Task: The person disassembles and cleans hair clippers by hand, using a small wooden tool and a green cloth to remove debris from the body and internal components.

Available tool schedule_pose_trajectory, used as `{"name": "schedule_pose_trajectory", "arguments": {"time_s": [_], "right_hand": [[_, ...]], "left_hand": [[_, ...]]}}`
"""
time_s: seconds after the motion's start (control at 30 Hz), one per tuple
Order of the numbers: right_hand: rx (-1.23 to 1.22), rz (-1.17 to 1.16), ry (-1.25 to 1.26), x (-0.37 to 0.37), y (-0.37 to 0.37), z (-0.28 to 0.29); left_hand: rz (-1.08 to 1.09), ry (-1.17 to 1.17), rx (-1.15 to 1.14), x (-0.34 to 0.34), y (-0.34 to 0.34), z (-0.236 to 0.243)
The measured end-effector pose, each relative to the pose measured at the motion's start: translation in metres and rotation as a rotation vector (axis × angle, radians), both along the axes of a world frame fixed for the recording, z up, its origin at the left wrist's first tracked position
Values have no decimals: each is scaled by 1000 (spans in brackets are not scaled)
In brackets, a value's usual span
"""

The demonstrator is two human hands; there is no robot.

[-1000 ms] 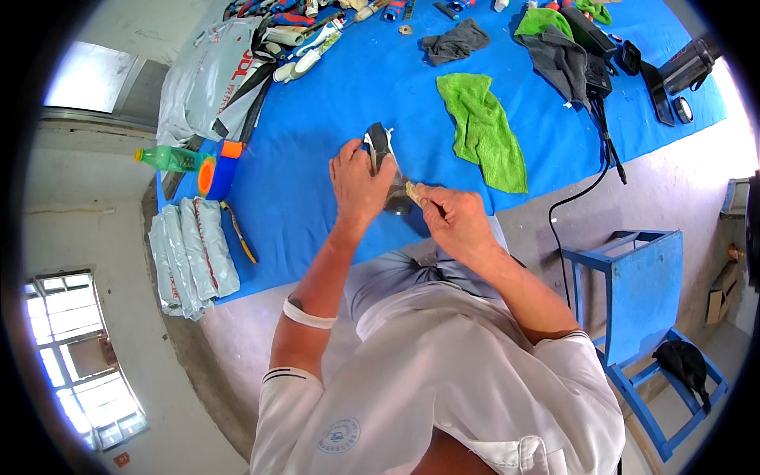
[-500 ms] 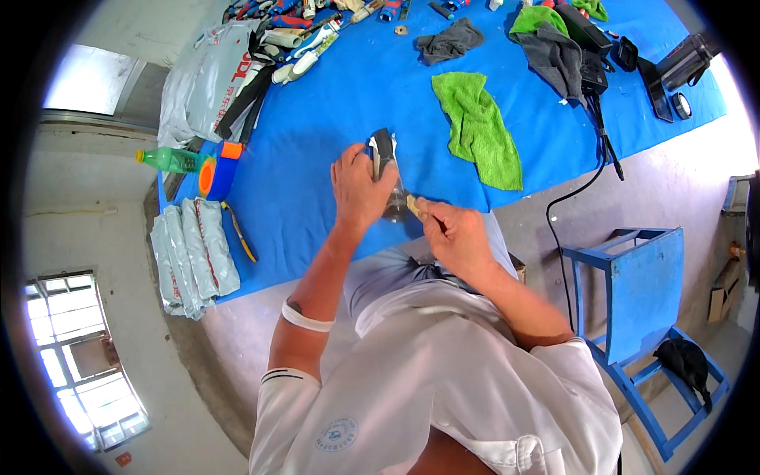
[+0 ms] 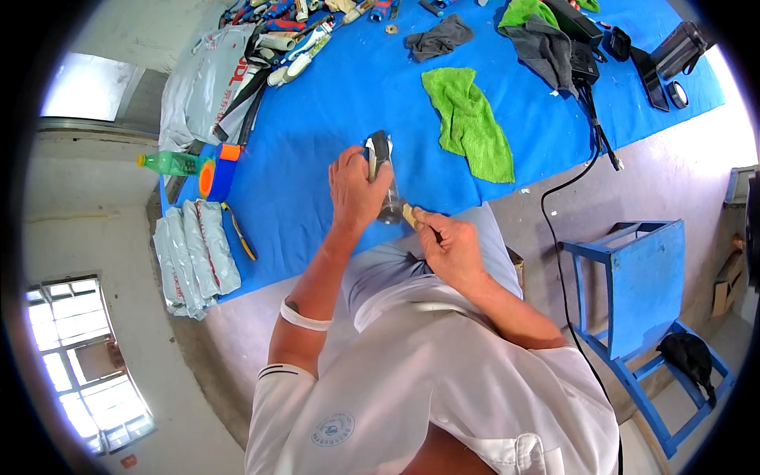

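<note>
Clock centre: the slim dark-and-clear thing [image 3: 390, 212] in front of me, at the near side of the blue-covered table [image 3: 293, 178], dark end toward 12, clear end toward 6.
Left hand: my left hand [image 3: 359, 188] is clamped round its middle, from 9 o'clock.
Right hand: at 4 to 5 o'clock, my right hand [image 3: 453, 247] pinches a pale piece [image 3: 409, 216], fingers together; whether that piece touches the clear end I cannot tell.
Slip risk: the clear end sits close to the table edge, so a loosened left grip could let the thing slide into my lap [image 3: 380, 277].
Skid risk: if the clear side is slick, too hard a push could send the pale piece toward my left fingers.
Cloth risk: the green cloth [image 3: 475, 131] lies apart at 2 o'clock; a wide right elbow would hardly reach it.
Cable risk: at 3 o'clock a black cable [image 3: 545, 210] hangs off the table; snagging it could drag whatever it joins.
</note>
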State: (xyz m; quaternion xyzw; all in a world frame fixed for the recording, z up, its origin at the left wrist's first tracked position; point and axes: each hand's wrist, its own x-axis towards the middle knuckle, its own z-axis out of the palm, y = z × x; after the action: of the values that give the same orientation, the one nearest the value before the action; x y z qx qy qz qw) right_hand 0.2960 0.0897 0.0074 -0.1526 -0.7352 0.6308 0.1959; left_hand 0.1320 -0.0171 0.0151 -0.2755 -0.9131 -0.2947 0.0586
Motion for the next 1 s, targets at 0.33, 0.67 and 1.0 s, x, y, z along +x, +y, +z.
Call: {"name": "schedule_pose_trajectory", "arguments": {"time_s": [0.33,0.67,1.0], "right_hand": [[55,-112,7,-5,48,22],[982,-374,158,-109,148,9],[30,289,-223,-58,40,33]], "left_hand": [[22,-72,91,0,-5,-7],[26,-57,167,1,-15,-12],[20,-55,192,3,-22,-17]]}}
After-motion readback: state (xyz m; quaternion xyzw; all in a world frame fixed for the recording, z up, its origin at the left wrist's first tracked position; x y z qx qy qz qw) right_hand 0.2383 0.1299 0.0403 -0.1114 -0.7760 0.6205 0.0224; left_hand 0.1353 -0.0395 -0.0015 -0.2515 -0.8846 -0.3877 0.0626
